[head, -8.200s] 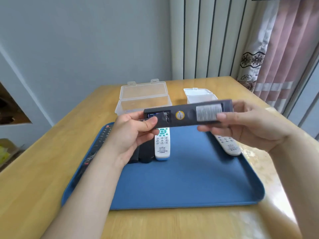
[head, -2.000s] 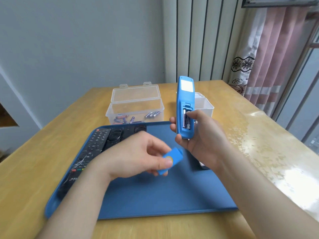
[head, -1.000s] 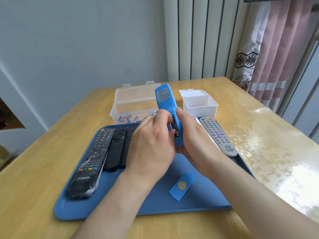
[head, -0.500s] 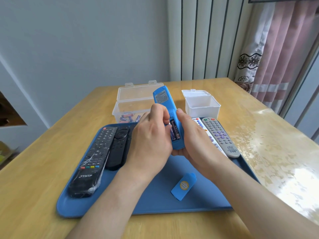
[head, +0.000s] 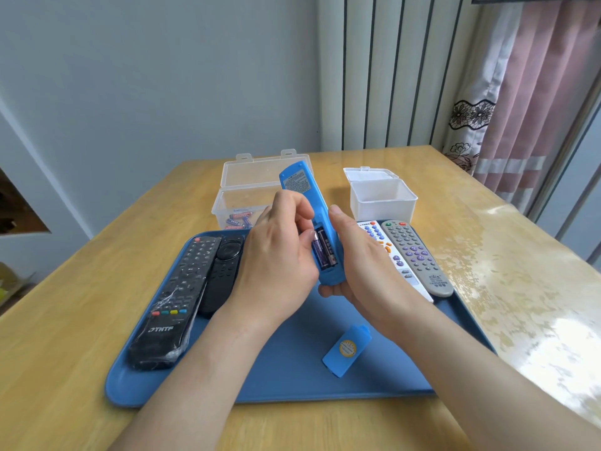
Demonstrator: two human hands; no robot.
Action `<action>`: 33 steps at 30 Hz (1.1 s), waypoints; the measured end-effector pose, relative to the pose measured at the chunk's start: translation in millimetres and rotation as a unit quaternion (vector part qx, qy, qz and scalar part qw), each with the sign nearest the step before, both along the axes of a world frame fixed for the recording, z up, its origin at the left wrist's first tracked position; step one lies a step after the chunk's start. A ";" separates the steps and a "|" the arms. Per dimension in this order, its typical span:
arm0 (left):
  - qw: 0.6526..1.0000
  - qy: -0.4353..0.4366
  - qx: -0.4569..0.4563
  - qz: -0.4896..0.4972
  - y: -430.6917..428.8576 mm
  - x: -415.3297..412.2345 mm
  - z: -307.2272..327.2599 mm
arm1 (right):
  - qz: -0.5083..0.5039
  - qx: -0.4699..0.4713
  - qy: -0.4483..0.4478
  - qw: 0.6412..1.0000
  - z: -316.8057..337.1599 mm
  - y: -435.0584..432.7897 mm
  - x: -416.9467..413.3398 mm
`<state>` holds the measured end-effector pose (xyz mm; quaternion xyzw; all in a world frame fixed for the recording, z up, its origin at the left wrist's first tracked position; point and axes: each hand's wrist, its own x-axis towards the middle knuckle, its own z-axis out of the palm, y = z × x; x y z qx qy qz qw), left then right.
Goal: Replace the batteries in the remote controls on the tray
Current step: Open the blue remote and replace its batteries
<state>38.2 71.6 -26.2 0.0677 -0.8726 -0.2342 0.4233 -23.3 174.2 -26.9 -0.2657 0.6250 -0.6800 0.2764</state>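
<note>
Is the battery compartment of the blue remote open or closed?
Open. Batteries show in the blue remote, held by the right hand; its cover lies apart on the tray.

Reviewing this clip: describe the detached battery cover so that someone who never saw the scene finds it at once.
A blue tray sits on the wooden table. On its bare near-right floor lies the battery cover. It is a small flat blue piece with a round yellow sticker, far shorter than the black remotes at left and the pale remotes at right.
</note>
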 end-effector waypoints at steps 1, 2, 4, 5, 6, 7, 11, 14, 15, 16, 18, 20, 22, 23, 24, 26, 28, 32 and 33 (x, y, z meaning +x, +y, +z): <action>1.000 -0.002 0.002 -0.001 -0.2 0.4 -0.1 | 0.003 -0.001 -0.002 1.000 -0.1 0.0 0.3; 1.000 -0.005 0.006 -0.004 -0.3 0.8 -0.2 | 0.004 -0.002 -0.005 1.000 -0.5 0.1 0.1; 1.000 -0.009 0.022 -0.014 -1.2 1.6 -0.3 | 0.002 -0.002 -0.009 1.000 -0.4 0.1 -0.1; 0.999 -0.009 0.031 -0.020 -2.2 2.2 -0.3 | 0.000 -0.002 -0.014 1.000 -0.3 0.1 -0.1; 0.999 -0.010 0.040 -0.025 -2.8 2.7 -0.2 | 0.000 -0.005 -0.021 1.000 -0.5 0.0 -0.3; 0.998 -0.011 0.049 -0.028 -3.1 3.3 -0.1 | 0.000 -0.011 -0.029 1.000 -0.5 0.0 -0.1; 0.995 -0.005 0.092 -0.033 -1.8 4.2 -0.1 | 0.003 -0.030 -0.054 0.998 0.5 -0.5 0.8; 0.994 0.013 0.106 -0.032 -0.8 4.1 0.0 | 0.004 -0.030 -0.062 0.998 0.3 -0.7 0.5; 0.994 0.017 0.107 -0.034 -0.6 4.5 0.3 | 0.004 -0.029 -0.061 0.998 0.0 -0.7 0.3; 0.994 0.018 0.101 -0.034 -0.1 4.9 0.8 | 0.005 -0.029 -0.059 0.998 -0.8 -1.2 -0.4; 0.996 0.016 0.081 -0.029 2.3 5.7 1.5 | 0.009 -0.033 -0.065 0.997 -4.0 -3.1 -2.3; 0.995 0.019 0.087 -0.040 6.6 5.7 1.6 | 0.006 -0.043 -0.086 0.995 -4.7 -4.3 -3.6; 0.982 0.048 0.164 -0.077 10.2 6.0 4.2 | 0.013 -0.065 -0.121 0.990 -3.5 -3.6 -5.8; 0.965 0.069 0.231 -0.101 10.5 6.4 7.0 | 0.022 -0.072 -0.125 0.989 -2.3 -2.4 -7.0; 0.938 0.092 0.310 -0.125 9.8 7.2 10.8 | 0.031 -0.071 -0.120 0.990 -0.8 -0.6 -8.1; 0.867 0.130 0.451 -0.169 4.4 9.4 19.9 | 0.044 -0.049 -0.081 0.995 2.3 3.4 -11.3; 0.834 0.141 0.505 -0.173 -4.1 11.2 23.5 | 0.046 0.007 0.016 0.999 5.7 8.5 -14.4; 0.966 0.094 0.240 -0.009 -14.1 13.3 22.0 | 0.007 0.059 0.237 0.970 15.1 17.1 -22.1; 0.987 0.069 0.147 0.014 -12.9 13.3 20.7 | -0.011 0.038 0.228 0.973 16.3 18.0 -24.3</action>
